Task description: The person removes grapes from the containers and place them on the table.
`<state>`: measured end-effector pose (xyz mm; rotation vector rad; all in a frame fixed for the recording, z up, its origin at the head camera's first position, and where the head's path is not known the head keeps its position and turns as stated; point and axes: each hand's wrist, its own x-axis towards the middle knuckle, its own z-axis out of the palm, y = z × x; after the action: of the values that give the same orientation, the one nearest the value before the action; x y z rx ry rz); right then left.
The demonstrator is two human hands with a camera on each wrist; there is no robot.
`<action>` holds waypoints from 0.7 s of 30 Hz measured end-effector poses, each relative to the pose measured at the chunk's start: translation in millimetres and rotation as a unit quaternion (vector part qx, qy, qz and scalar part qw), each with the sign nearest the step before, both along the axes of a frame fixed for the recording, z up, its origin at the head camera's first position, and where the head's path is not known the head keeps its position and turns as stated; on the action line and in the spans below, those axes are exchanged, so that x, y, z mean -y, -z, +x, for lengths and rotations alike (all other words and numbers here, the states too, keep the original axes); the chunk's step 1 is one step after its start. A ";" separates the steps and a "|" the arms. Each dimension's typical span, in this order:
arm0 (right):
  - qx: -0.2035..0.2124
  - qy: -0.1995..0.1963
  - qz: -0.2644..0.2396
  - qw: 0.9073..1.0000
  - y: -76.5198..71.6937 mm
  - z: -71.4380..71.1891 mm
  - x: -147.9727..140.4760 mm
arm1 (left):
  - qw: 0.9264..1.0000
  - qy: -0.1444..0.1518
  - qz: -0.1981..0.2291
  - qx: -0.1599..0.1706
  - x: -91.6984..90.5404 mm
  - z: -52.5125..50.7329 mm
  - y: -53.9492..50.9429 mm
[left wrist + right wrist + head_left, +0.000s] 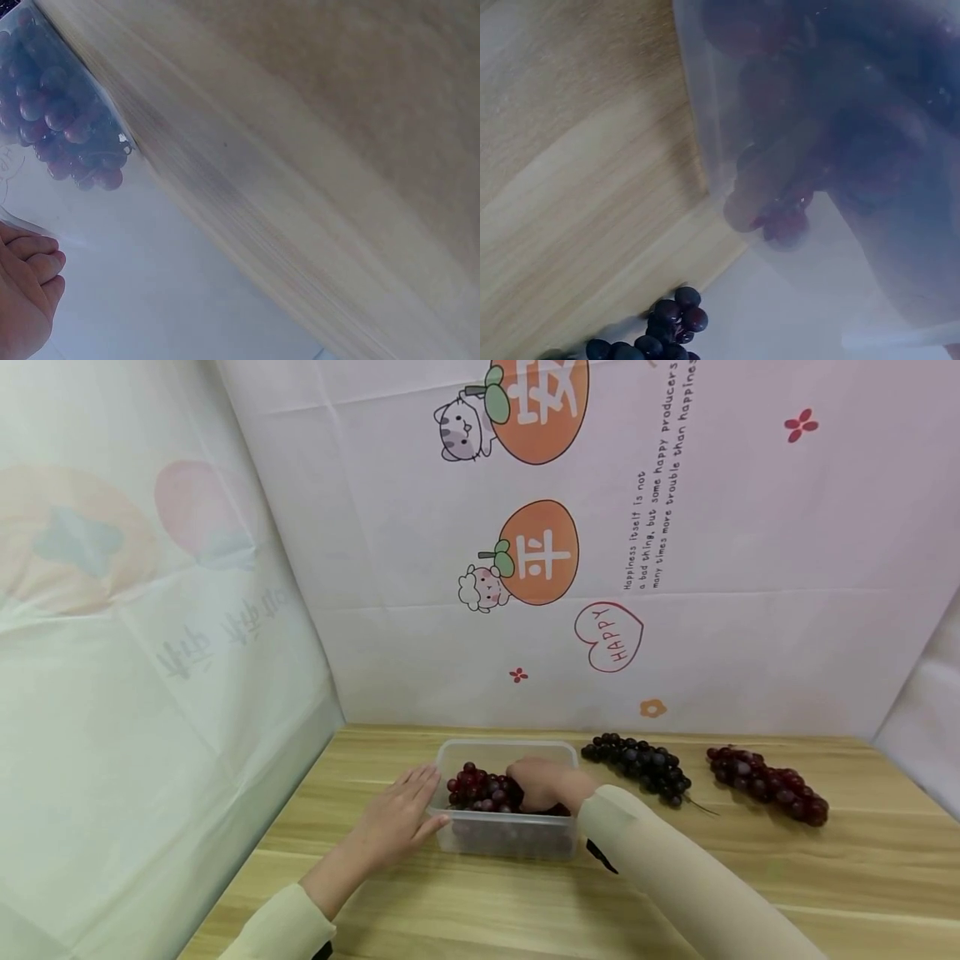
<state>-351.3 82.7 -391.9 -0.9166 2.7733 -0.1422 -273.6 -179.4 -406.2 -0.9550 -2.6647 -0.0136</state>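
On my feed I see dark-red round grapes (pixel 474 787) in a translucent whitish plastic box (pixel 510 839), a blackish long grape bunch (pixel 641 766), a deep-red long grape bunch (pixel 765 783), a tan-streaked wooden tabletop (pixel 420 906), cream fabric sleeves (pixel 675 868), and white cloth (pixel 735 618) printed with orange fruits (pixel 540 552).

The head view hides the fingertips of the right hand (pixel 542 783).

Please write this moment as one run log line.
left hand: at container edge; right hand: inside it, beside red grapes, hold unclear; outside: dark bunch, red bunch
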 end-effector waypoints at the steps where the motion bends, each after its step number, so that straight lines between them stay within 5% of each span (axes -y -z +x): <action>1: -0.001 -0.002 -0.004 1.000 0.1 -0.2 -0.4 | 1.000 0.001 0.000 -0.001 0.1 0.0 0.0; 21: 0.013 0.018 -0.024 0.999 -1.2 1.0 -1.1 | 1.000 -0.003 0.002 -0.004 0.9 -0.5 0.7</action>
<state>-350.3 83.8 -390.8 -0.8685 2.7741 -0.2265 -274.1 -180.2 -406.9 -0.9447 -2.6580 -0.0141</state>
